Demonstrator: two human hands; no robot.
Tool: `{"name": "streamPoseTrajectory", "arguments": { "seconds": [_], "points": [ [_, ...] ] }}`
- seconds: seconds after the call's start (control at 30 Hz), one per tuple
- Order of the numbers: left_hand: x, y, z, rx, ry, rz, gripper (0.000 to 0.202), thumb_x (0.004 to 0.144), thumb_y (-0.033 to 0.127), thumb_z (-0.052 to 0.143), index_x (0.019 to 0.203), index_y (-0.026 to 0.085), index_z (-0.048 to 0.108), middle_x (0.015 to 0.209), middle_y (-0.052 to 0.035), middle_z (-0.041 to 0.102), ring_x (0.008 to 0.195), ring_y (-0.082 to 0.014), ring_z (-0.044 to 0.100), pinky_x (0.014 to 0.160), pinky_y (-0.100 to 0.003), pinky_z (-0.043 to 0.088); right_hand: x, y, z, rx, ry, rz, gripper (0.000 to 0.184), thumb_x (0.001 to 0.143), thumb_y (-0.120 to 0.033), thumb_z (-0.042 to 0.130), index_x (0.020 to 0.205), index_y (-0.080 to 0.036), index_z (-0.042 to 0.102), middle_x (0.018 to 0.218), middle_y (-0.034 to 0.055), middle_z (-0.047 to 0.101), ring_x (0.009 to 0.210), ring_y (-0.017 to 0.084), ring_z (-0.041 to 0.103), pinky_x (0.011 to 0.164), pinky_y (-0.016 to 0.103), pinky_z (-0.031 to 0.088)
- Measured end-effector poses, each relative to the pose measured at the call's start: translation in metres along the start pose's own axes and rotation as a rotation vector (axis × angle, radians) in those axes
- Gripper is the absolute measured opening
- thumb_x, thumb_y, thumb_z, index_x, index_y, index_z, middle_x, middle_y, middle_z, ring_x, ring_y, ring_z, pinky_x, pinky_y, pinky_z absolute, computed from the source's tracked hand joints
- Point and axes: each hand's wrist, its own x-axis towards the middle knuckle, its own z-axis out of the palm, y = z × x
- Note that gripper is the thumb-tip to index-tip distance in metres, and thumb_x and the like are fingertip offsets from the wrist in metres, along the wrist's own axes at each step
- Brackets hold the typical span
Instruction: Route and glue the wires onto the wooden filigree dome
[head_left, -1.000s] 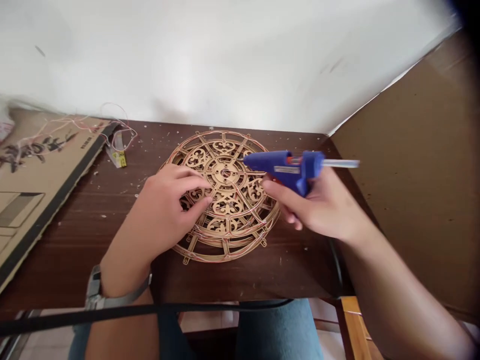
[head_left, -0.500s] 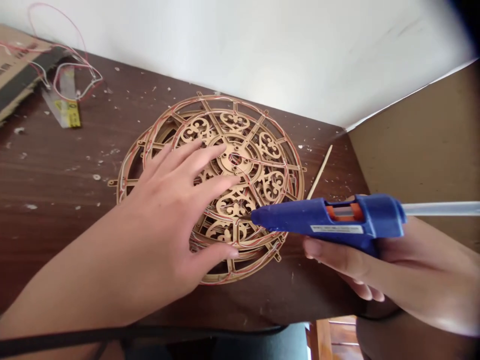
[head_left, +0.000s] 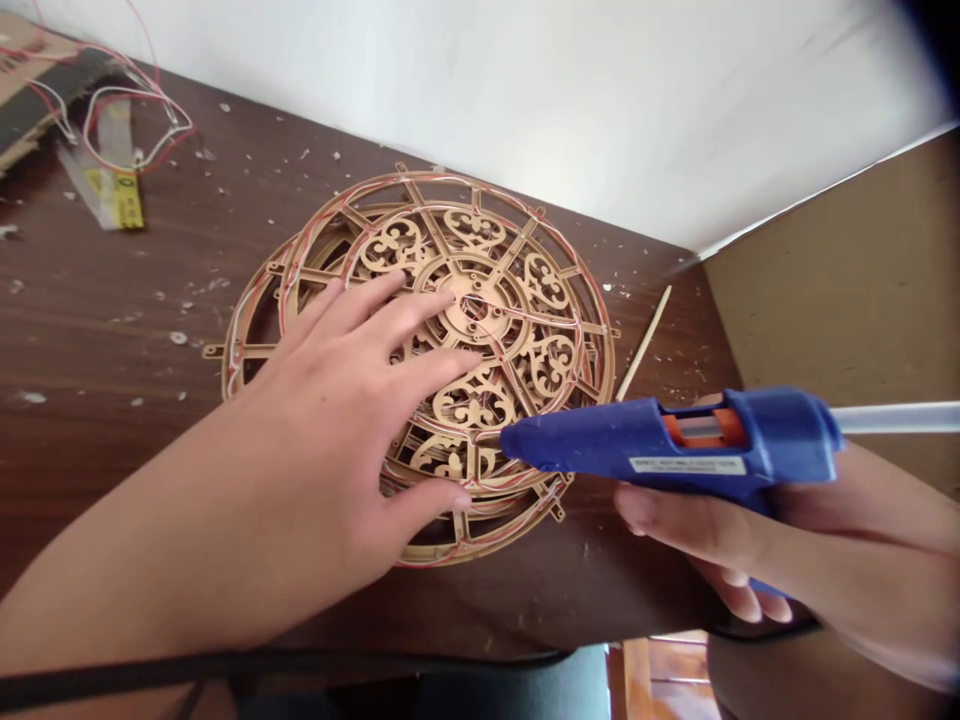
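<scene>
Stacked round golden frames (head_left: 551,366) with scroll ornaments lie before me, red and white wires running along their rings and spokes. My left hand (head_left: 337,400) rests on the left part of the top frame, fingers spread and the thumb near the lower ring. In my right hand (head_left: 720,535) is a blue hot glue gun (head_left: 585,435), a clear glue stick (head_left: 896,418) sticking out of its back end. The gun's nozzle points left, at a wired spoke near the front of the top frame. Whether the tip touches it I cannot tell.
A thin wooden stick (head_left: 643,343) lies right of the frames on the brown table (head_left: 172,290), among white scraps. Loose red and white wires (head_left: 139,130), a yellow-labelled clear strip (head_left: 118,200) and cardboard (head_left: 37,95) are at the back left. A white wall (head_left: 562,110) stands behind.
The view has shifted slightly. The glue gun's rear has swung a little to the right, while its nozzle stays near the same spoke. My left hand keeps its place on the frame.
</scene>
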Motion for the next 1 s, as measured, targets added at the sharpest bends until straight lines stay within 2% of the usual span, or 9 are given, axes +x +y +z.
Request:
{"name": "streamPoseTrajectory", "arguments": {
  "seconds": [0.1, 0.23, 0.37, 0.53, 0.6, 0.73, 0.87, 1.0],
  "points": [
    [0.001, 0.000, 0.000, -0.057, 0.022, -0.037, 0.063, 0.083, 0.057, 0.103, 0.139, 0.035, 0.084, 0.172, -0.0034, 0.062, 0.176, -0.0561, 0.036, 0.147, -0.086, 0.021, 0.004, -0.008, 0.006, 0.045, -0.063, 0.086, 0.015, 0.098, -0.057, 0.089, 0.096, -0.042, 0.087, 0.064, 0.0071, 0.067, 0.088, 0.040, 0.080, 0.068, 0.052, 0.067],
    [0.003, 0.002, 0.001, -0.067, 0.010, -0.083, 0.062, 0.076, 0.053, 0.107, 0.130, 0.034, 0.087, 0.170, -0.0039, 0.064, 0.176, -0.0569, 0.035, 0.148, -0.085, 0.018, 0.009, -0.017, 0.011, 0.065, -0.082, 0.118, 0.022, 0.095, -0.063, 0.089, 0.108, -0.046, 0.088, 0.069, 0.0081, 0.072, 0.086, 0.041, 0.080, 0.062, 0.052, 0.065],
    [0.004, 0.003, 0.001, -0.059, -0.003, -0.056, 0.062, 0.078, 0.052, 0.105, 0.134, 0.034, 0.086, 0.172, -0.0037, 0.062, 0.177, -0.0563, 0.034, 0.147, -0.087, 0.017, 0.011, -0.016, 0.006, 0.049, -0.069, 0.134, 0.021, 0.092, -0.064, 0.090, 0.106, -0.047, 0.089, 0.071, 0.0095, 0.072, 0.085, 0.041, 0.080, 0.060, 0.053, 0.066],
    [0.005, 0.005, 0.000, -0.102, 0.019, -0.103, 0.060, 0.075, 0.055, 0.107, 0.127, 0.032, 0.088, 0.163, -0.0065, 0.067, 0.174, -0.0586, 0.038, 0.145, -0.089, 0.021, 0.012, -0.017, 0.004, 0.031, -0.069, 0.138, 0.021, 0.094, -0.067, 0.087, 0.103, -0.048, 0.089, 0.072, 0.0098, 0.072, 0.083, 0.040, 0.078, 0.061, 0.053, 0.066],
    [0.005, 0.005, 0.000, -0.075, 0.015, -0.095, 0.063, 0.075, 0.055, 0.107, 0.130, 0.033, 0.087, 0.169, -0.0051, 0.065, 0.175, -0.0578, 0.037, 0.146, -0.087, 0.021, 0.011, -0.019, 0.006, 0.030, -0.057, 0.133, 0.020, 0.096, -0.067, 0.086, 0.103, -0.049, 0.089, 0.071, 0.0098, 0.071, 0.082, 0.040, 0.078, 0.061, 0.053, 0.066],
    [0.005, 0.005, 0.000, -0.004, -0.019, -0.063, 0.065, 0.079, 0.059, 0.104, 0.137, 0.034, 0.085, 0.178, -0.0014, 0.057, 0.177, -0.0562, 0.034, 0.147, -0.085, 0.021, 0.012, -0.019, 0.006, 0.050, -0.091, 0.118, 0.019, 0.095, -0.064, 0.087, 0.107, -0.050, 0.089, 0.068, 0.0094, 0.070, 0.084, 0.041, 0.079, 0.061, 0.054, 0.067],
    [0.005, 0.004, 0.000, -0.065, -0.004, -0.085, 0.062, 0.076, 0.055, 0.107, 0.132, 0.034, 0.087, 0.172, -0.0034, 0.062, 0.176, -0.0574, 0.036, 0.146, -0.087, 0.022, 0.017, -0.019, -0.003, 0.040, -0.140, 0.123, 0.016, 0.095, -0.063, 0.087, 0.106, -0.050, 0.088, 0.067, 0.0090, 0.069, 0.085, 0.041, 0.080, 0.060, 0.054, 0.066],
    [0.003, 0.003, 0.001, -0.063, 0.001, -0.052, 0.063, 0.080, 0.052, 0.105, 0.138, 0.035, 0.085, 0.174, -0.0025, 0.060, 0.177, -0.0558, 0.035, 0.146, -0.087, 0.019, 0.020, -0.021, -0.006, 0.018, -0.150, 0.115, 0.016, 0.095, -0.062, 0.088, 0.105, -0.049, 0.088, 0.066, 0.0093, 0.068, 0.086, 0.042, 0.080, 0.059, 0.054, 0.065]
  ]
}}
